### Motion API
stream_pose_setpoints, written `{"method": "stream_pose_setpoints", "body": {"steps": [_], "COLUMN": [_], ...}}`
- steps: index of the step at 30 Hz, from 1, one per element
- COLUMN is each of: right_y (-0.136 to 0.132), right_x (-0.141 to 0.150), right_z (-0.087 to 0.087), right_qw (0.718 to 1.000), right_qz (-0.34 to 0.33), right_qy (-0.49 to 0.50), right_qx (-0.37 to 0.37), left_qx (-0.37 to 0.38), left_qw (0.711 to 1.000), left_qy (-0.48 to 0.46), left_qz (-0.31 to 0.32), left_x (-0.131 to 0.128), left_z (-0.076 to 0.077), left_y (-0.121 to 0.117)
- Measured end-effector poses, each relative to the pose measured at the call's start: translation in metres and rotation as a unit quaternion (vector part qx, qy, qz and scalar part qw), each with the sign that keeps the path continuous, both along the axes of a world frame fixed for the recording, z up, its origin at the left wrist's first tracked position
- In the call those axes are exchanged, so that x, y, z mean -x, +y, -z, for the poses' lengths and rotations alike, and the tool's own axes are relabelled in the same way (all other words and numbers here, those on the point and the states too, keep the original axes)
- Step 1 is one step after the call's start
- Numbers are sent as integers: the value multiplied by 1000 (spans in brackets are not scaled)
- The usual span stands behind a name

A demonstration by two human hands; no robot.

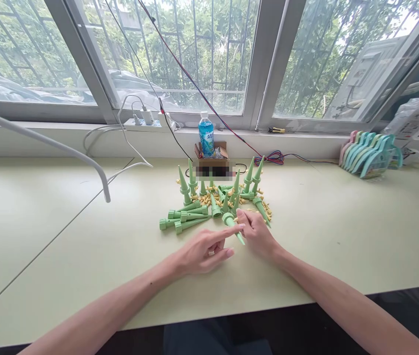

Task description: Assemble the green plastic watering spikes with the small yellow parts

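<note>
Right hand [257, 231]: We are holding a narrow pinch, thumb against curled fingers, on a small yellow piece [236, 220]; the fingers are hiding most of it.
Left hand [201, 252]: We are extending the index finger toward the right fingertips and spreading the thumb wide of it; the remaining fingers are curling inward.
Green spike [228, 219]: It is lying at a slant between both hands, collar away from us, tip pointing toward us; the left index finger is crossing in front of it. We are not able to tell whether that finger is touching it.
Standing spikes [257, 178]: Several are pointing upward behind the hands.
Lying spikes [192, 226]: A group is resting beyond the left hand, collars mostly facing left.
Loose yellow pieces [205, 199]: They are lying scattered among the spikes.
Table [313, 202]: It is supporting all these parts.
Blue bottle [206, 140]: It is standing upright at a cardboard box [223, 146], behind the parts.
Coiled cable [275, 158]: It is lying right of the box.
</note>
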State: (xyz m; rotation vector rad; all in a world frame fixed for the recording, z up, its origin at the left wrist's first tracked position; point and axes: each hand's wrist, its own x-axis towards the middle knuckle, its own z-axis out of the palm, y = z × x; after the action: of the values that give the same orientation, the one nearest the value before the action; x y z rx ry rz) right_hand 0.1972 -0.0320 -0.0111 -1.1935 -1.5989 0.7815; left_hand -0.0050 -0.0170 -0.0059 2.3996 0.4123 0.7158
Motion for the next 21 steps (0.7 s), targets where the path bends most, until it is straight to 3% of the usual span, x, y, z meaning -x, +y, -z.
{"method": "stream_pose_setpoints", "body": {"steps": [7,14,21], "right_y": [2,0,-2], "right_x": [-2,-3,-2], "right_z": [1,-5,-6], "right_qw": [982,975,975], "right_qz": [-50,-84,-118], "right_qy": [168,196,180], "right_qx": [66,54,62], "left_qx": [42,100,248], "left_qw": [996,990,954], "left_qy": [74,69,-50], "left_qz": [35,-72,-161], "left_x": [-3,-5,-7], "left_z": [-7,-5,-6], "left_y": [-2,-1,7]}}
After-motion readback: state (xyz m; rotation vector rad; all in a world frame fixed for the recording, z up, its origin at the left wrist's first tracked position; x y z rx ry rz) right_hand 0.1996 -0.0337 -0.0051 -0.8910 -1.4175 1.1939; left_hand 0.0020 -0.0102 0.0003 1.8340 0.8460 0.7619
